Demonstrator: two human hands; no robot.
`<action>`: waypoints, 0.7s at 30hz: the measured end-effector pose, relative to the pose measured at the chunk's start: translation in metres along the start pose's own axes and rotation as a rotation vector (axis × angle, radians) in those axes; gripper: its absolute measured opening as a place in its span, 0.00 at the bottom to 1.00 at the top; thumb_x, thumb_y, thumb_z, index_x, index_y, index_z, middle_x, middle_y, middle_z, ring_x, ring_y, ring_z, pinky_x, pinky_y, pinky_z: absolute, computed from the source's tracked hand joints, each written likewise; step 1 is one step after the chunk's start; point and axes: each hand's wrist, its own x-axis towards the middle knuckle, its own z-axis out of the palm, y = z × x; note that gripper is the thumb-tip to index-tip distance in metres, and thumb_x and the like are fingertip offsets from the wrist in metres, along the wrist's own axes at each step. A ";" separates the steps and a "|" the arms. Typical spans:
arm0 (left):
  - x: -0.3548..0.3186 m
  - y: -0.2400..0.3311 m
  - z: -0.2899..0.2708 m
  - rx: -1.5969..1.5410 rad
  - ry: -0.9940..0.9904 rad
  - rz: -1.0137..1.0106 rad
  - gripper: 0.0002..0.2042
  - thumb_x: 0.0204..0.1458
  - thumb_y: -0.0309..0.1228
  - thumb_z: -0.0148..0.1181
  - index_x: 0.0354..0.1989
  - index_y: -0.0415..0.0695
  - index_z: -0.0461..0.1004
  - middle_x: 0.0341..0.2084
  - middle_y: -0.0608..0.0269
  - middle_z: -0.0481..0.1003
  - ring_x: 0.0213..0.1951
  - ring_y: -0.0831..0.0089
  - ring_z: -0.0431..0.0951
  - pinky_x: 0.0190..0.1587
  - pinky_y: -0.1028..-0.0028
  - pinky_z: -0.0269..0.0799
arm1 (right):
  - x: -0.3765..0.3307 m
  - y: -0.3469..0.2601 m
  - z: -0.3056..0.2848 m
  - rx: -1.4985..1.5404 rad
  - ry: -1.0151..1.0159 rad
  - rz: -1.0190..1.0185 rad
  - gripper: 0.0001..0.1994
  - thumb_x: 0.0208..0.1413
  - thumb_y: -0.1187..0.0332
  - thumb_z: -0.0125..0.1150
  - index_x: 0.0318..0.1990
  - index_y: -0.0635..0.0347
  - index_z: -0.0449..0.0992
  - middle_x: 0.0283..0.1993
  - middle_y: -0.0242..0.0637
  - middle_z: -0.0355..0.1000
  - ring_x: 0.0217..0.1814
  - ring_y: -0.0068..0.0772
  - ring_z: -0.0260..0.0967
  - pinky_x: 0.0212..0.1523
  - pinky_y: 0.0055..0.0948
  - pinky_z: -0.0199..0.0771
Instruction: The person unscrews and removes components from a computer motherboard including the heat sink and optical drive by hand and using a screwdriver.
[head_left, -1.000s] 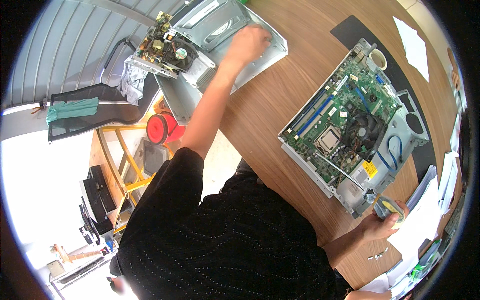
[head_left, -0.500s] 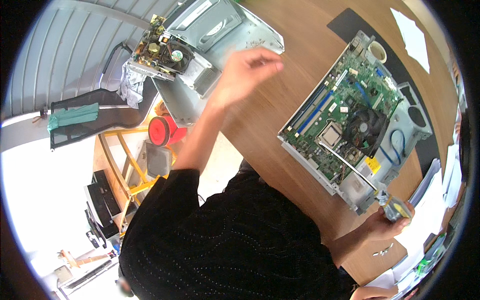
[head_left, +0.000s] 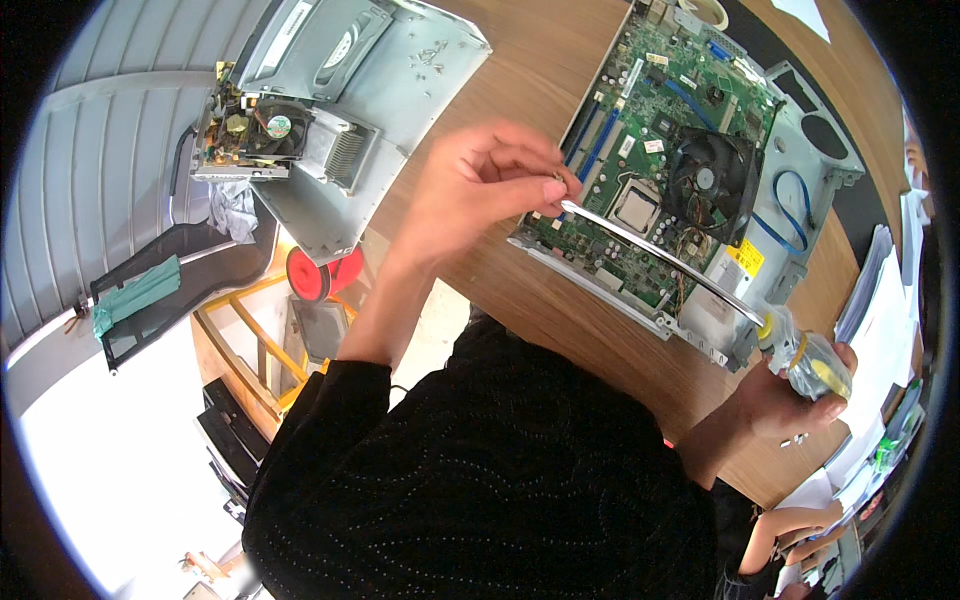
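Note:
My right hand (head_left: 785, 400) grips the handle of a long screwdriver (head_left: 668, 260); clear plastic covers the yellow handle. The bright shaft points left across a green motherboard (head_left: 655, 125). At its tip, my left hand (head_left: 480, 190) pinches thumb and forefinger together, and whatever lies between them is too small to make out. Below the shaft's line of sight sits the board, with a square metal-topped processor (head_left: 636, 207) and, beside it, a black cooling fan (head_left: 706, 176). The board lies in a metal tray (head_left: 815, 165) on the table.
An opened metal computer case (head_left: 400, 100) with loose screws (head_left: 430, 58) lies at the far left, its power supply (head_left: 262, 135) exposed. A blue cable (head_left: 790, 235) curls in the tray. Papers (head_left: 870, 300) stack along the right. Another person's arm (head_left: 775, 540) shows at lower right.
My left hand has come down and right to the screwdriver's tip, its fingers pinching. The screwdriver tip has left the spot beside the processor and risen toward that hand. The whole view has shifted.

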 end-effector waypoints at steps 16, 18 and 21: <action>-0.008 -0.006 -0.002 -0.184 -0.095 -0.038 0.08 0.51 0.17 0.58 0.39 0.28 0.74 0.35 0.43 0.77 0.38 0.57 0.81 0.40 0.65 0.82 | -0.008 0.008 0.015 -0.182 0.127 -0.064 0.31 0.59 0.43 0.45 0.45 0.71 0.64 0.39 0.41 0.63 0.36 0.33 0.69 0.33 0.28 0.73; -0.009 -0.006 -0.003 -0.204 -0.096 -0.038 0.08 0.51 0.17 0.59 0.39 0.28 0.74 0.36 0.43 0.78 0.38 0.57 0.81 0.39 0.66 0.82 | -0.009 0.011 0.010 -0.153 0.095 -0.050 0.31 0.59 0.43 0.44 0.45 0.71 0.64 0.39 0.40 0.63 0.36 0.33 0.69 0.33 0.28 0.73; -0.011 -0.003 -0.002 -0.243 -0.091 -0.064 0.08 0.51 0.19 0.59 0.39 0.29 0.74 0.36 0.44 0.78 0.38 0.57 0.81 0.39 0.66 0.83 | -0.011 0.011 0.011 -0.163 0.084 -0.040 0.31 0.60 0.43 0.44 0.44 0.71 0.65 0.39 0.40 0.63 0.37 0.32 0.68 0.34 0.28 0.73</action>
